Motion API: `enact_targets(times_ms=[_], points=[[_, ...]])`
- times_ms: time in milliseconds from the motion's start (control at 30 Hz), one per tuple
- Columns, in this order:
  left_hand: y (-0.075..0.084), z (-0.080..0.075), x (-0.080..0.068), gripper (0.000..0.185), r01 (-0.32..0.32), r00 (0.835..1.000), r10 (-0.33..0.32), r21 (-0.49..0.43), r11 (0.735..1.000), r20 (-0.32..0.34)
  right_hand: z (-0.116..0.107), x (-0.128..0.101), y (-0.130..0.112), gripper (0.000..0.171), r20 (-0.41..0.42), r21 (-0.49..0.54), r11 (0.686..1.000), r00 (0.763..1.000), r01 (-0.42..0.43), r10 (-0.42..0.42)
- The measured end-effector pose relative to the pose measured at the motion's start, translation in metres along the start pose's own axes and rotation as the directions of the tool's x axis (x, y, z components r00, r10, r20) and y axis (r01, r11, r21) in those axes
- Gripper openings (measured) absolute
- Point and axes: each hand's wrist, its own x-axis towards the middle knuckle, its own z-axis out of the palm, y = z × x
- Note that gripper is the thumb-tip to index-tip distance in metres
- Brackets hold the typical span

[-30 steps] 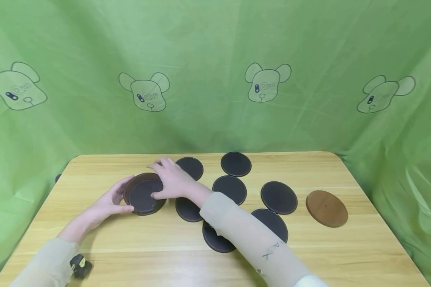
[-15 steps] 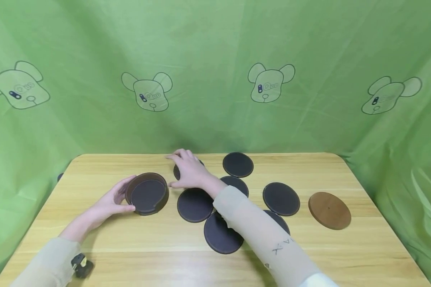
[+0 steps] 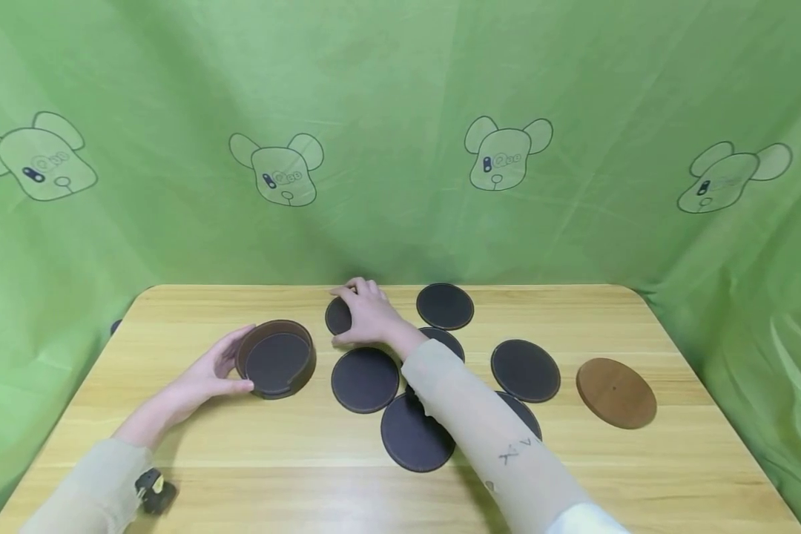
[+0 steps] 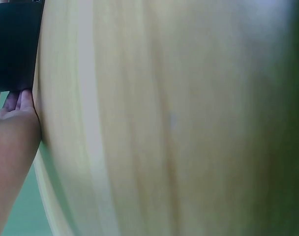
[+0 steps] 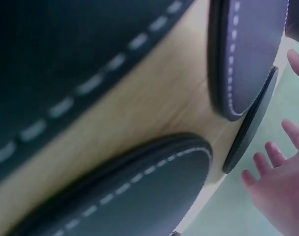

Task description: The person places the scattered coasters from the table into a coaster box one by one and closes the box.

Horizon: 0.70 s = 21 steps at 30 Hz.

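On the wooden table (image 3: 574,475) my left hand (image 3: 216,368) cups a round brown coaster holder (image 3: 277,360) with thumb in front and fingers behind; one dark coaster lies inside. The left wrist view shows only my fingers (image 4: 14,104) against the holder's dark wall (image 4: 14,46). My right hand (image 3: 366,315) lies over a dark round coaster (image 3: 337,316) near the back edge, fingers at its far rim and thumb at its near rim. In the right wrist view my fingers (image 5: 272,164) are straight and spread beside a thin coaster edge (image 5: 250,128).
Several more dark stitched coasters lie loose: one (image 3: 365,380) beside the holder, one (image 3: 417,432) under my right forearm, one (image 3: 444,305) at the back, one (image 3: 525,370) to the right. A brown wooden disc (image 3: 615,392) sits far right. Green cloth (image 3: 400,111) surrounds the table.
My right hand left the holder and moved right and back onto the rear coaster. The left hand stayed on the holder.
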Motion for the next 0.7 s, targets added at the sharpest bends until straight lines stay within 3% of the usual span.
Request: enact_targets(times_ms=[500,700], points=[[-0.0029,-0.0015,0.0007,0.100,0.006,1.000,-0.006,0.010,1.000,-0.004,0.0030,0.0027,0.0098,0.102,0.065,0.020,0.993,0.991,-0.115,0.113],[-0.0009,-0.0015,0.0002,0.101,0.014,1.000,-0.014,0.006,1.000,-0.002,0.0020,0.0030,0.0093,0.099,0.072,-0.016,0.991,0.988,-0.135,0.136]])
